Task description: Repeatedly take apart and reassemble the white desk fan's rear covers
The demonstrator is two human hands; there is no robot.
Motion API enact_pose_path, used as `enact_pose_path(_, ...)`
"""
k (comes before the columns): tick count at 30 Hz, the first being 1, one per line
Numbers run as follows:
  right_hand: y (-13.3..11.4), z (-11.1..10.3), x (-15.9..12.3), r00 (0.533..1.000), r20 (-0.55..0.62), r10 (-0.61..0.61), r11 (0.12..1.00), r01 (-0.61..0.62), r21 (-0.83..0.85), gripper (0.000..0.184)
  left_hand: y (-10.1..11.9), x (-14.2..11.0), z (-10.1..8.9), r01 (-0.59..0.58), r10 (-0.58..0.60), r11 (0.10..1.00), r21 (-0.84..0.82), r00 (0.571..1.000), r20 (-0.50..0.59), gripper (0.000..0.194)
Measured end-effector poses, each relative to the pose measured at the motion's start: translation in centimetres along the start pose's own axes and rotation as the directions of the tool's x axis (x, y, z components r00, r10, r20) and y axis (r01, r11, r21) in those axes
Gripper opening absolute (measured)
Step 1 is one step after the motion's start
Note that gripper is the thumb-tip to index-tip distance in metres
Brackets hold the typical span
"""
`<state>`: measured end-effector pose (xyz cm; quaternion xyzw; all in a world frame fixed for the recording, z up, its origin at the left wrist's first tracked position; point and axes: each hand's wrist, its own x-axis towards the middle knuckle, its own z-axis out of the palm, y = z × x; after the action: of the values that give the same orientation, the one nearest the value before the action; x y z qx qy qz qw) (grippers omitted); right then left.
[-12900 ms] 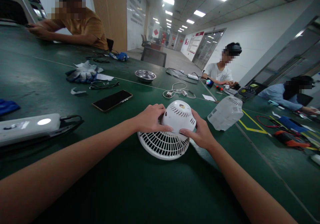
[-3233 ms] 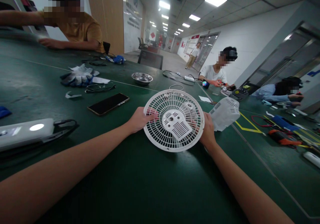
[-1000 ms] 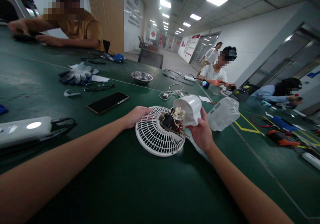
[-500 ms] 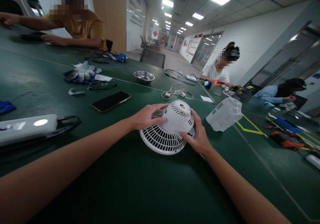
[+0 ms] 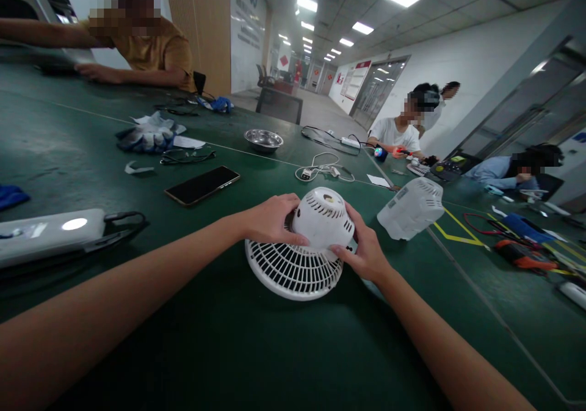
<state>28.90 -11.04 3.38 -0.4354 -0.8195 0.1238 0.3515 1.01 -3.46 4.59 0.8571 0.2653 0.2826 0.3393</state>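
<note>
Between my hands is a white plastic fan head: a vented motor housing (image 5: 323,218) sits above a round slatted grille (image 5: 293,270) that faces down and leans toward me. My left hand (image 5: 273,220) grips the housing's left side, thumb across its front. On the opposite side my right hand (image 5: 364,249) is closed round the housing, with the thumb low on the front and the fingers behind. Just right of my right hand, a white translucent plastic housing (image 5: 411,209) with slots rests on the green table (image 5: 256,350).
To the left lie a phone (image 5: 202,185), a white power bank-like device (image 5: 55,234) and work gloves (image 5: 149,135). Farther back are a metal bowl (image 5: 264,140) and a coiled white cable (image 5: 325,170). A multimeter (image 5: 524,255) lies right. Several people sit around the table.
The fan head has tipped, its grille moving slightly left and toward me. My left hand has shifted a little on the housing. A person has come into view standing at the back right.
</note>
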Motion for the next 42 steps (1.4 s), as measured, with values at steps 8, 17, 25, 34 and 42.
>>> enact_pose_path(8, -0.2, 0.0, 0.0, 0.998, 0.016, 0.061, 0.995, -0.062, 0.076, 0.095, -0.2, -0.1, 0.2, 0.034, -0.034, 0.999, -0.029, 0.999, -0.017, 0.062)
enact_pose_path(17, 0.1, 0.1, -0.3, 0.996, 0.041, 0.080, 0.982, -0.085, 0.170, 0.097, -0.2, 0.0, 0.0, -0.011, 0.011, 0.999, 0.045, 1.000, 0.002, 0.060)
enact_pose_path(25, -0.3, 1.4, -0.5, 0.990, -0.017, 0.141, 0.989, -0.140, 0.041, 0.120, -0.6, -0.4, 1.0, -0.113, 0.116, 0.993, 0.037, 0.989, -0.096, 0.075)
enact_pose_path(34, -1.0, 1.0, -0.4, 0.975, 0.130, 0.180, 0.921, -0.214, 0.325, 0.109, 0.1, -0.5, 2.0, -0.156, 0.159, 0.986, 0.053, 0.985, -0.065, 0.131)
enact_pose_path(42, -1.3, 1.1, -0.4, 0.969, 0.179, 0.168, 0.894, -0.226, 0.386, 0.101, 0.1, -0.7, 2.7, -0.223, 0.239, 0.964, 0.142, 0.965, -0.109, 0.126)
